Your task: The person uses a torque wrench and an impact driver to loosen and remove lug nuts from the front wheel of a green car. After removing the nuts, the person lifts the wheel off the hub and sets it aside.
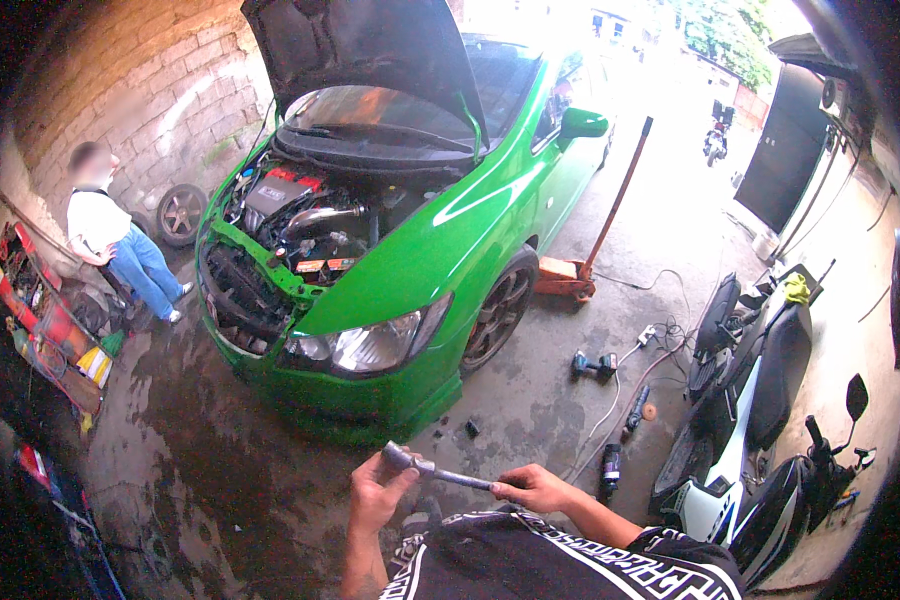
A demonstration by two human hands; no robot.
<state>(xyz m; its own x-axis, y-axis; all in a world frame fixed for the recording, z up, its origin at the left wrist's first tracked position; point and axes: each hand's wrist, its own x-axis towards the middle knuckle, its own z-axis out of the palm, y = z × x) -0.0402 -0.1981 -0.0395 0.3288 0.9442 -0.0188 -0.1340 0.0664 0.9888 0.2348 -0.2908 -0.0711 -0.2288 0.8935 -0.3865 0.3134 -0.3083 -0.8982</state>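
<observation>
Black shirt (470, 560) nearest, the left hand (376, 488) grips the socket wrench (443, 473) by its head, the right hand (532, 488) its handle, presumably for balance

Bystander's head (94, 166) blurred, wrench (458, 478) end hidden by right fingers (516, 486)

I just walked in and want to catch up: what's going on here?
The person wearing the camera holds a metal tool in both hands: the left hand near its thick end, the right hand on its slim shaft. Ahead, a green car stands with its hood raised, an orange floor jack beside it. Another person stands near the wall.
</observation>
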